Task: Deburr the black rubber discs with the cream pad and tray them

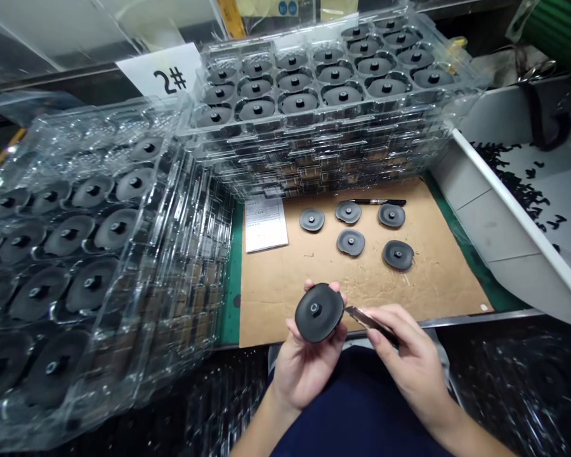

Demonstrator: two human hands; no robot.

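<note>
My left hand [301,367] is closed round a black round rubber disc [319,312] with a small hub in its middle, held up above the table's front edge. My right hand [409,358] pinches a thin metal blade tool [361,317] whose tip touches the disc's right rim. Several more black discs [351,242] lie on the brown cardboard sheet [438,279] beyond my hands.
Stacks of clear plastic trays [328,82] filled with black discs stand at the back, and another stack [76,254] on the left. A black pen [378,202] and a paper slip [265,223] lie on the cardboard. A white bin [528,209] with black scraps stands at the right.
</note>
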